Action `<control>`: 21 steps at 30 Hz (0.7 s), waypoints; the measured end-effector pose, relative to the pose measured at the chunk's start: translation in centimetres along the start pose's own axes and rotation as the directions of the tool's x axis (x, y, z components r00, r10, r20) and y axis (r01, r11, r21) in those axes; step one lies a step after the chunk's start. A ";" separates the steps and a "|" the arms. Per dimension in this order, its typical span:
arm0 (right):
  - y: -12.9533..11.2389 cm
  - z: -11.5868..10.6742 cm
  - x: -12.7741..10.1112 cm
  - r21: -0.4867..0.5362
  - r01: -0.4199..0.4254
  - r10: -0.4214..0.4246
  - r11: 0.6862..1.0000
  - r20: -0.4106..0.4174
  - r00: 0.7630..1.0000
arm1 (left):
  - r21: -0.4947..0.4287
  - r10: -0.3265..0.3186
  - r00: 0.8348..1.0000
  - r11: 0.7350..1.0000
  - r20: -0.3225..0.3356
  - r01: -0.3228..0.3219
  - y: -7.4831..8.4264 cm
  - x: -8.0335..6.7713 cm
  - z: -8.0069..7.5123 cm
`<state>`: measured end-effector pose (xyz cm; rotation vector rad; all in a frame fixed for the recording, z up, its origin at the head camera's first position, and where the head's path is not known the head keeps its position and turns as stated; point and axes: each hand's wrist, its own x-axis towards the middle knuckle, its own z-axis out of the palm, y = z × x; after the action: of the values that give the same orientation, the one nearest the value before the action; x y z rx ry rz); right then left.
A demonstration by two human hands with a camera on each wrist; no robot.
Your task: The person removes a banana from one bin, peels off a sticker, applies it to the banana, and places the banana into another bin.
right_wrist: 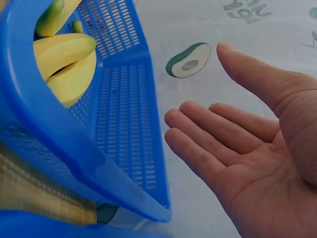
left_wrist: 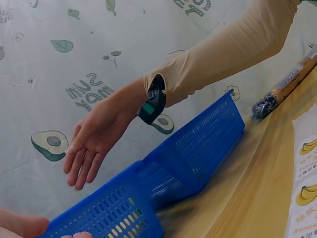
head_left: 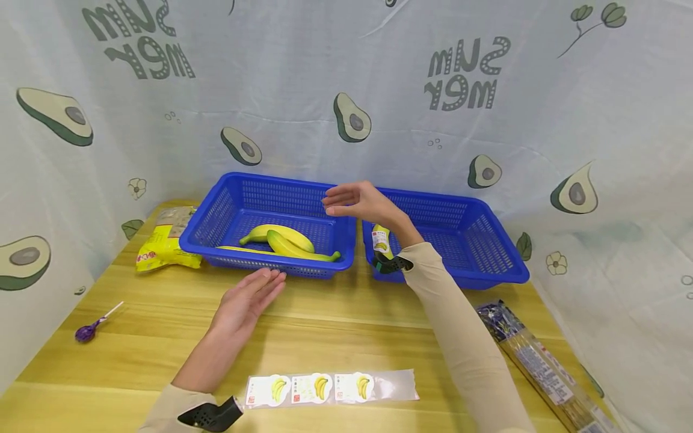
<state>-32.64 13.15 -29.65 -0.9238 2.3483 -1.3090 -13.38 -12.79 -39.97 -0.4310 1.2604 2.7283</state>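
Note:
My right hand (head_left: 361,201) hovers over the inner ends of the two blue baskets, fingers extended and holding nothing. In the right wrist view its palm and spread thumb show beside the left basket (right_wrist: 126,119). My left hand (head_left: 243,304) is held over the table just in front of that left basket (head_left: 260,177), fingers fairly straight, with nothing in its grasp. Several yellow bananas (head_left: 295,243) lie inside the left basket. A banana with a white label (head_left: 381,240) rests in the left end of the right basket (head_left: 476,240), partly hidden behind my right wrist.
A strip of banana stickers (head_left: 330,388) lies at the table's front. At left are a yellow snack bag (head_left: 168,240) and a purple lollipop (head_left: 86,332). A long clear package (head_left: 541,367) lies at right. A printed curtain (head_left: 298,72) hangs behind the baskets.

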 end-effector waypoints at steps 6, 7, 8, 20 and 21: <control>0.2 0.3 1.2 0.040 -0.025 0.025 0.999 0.020 0.999 | -0.081 -0.013 0.999 0.997 -0.043 0.010 1.4 0.0 -0.8; 0.2 0.4 1.4 0.044 -0.028 0.027 0.999 0.024 0.999 | -0.089 -0.011 0.999 0.996 -0.050 0.006 1.6 0.0 -0.9; 0.3 0.5 1.6 0.044 -0.032 0.031 0.999 0.028 0.999 | -0.093 -0.009 0.998 0.996 -0.055 0.004 1.8 0.0 -1.0; 1.3 1.7 4.6 0.070 -0.091 0.085 0.993 0.092 0.992 | -0.186 -0.043 0.990 0.982 -0.137 0.017 4.4 0.3 -2.3; 1.4 1.8 4.7 0.077 -0.101 0.094 0.992 0.093 0.991 | -0.188 -0.047 0.988 0.982 -0.146 0.019 4.5 0.4 -2.4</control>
<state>-35.72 9.40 -31.56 -0.8152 2.2260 -1.2880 -14.19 -17.55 -38.24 -0.6817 1.0196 2.8422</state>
